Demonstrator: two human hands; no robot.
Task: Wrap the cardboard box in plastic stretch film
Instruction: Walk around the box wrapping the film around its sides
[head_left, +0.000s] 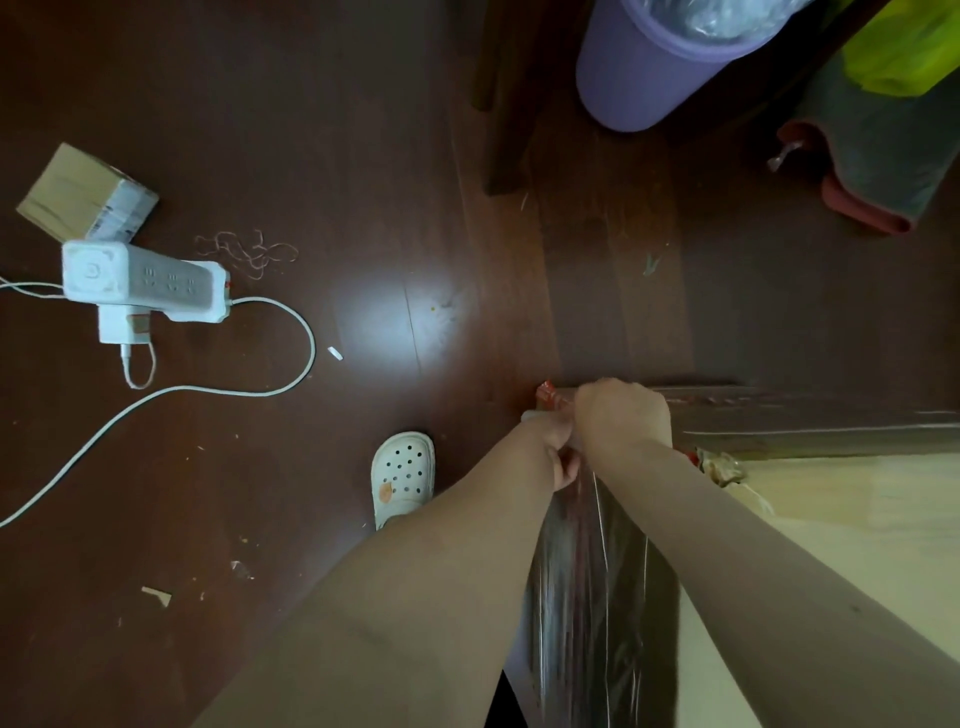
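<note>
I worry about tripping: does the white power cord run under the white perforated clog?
No, the white power cord curves across the dark floor left of the white perforated clog, not touching it.

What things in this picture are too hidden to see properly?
All head view.
- Film roll: covered by both hands; only a pale end shows.
- Left hand: fingers partly behind the right hand.
- Big cardboard box: cut off by right edge.
- Purple bin: top cut off by upper edge.
- Small box: label too small to read.
</note>
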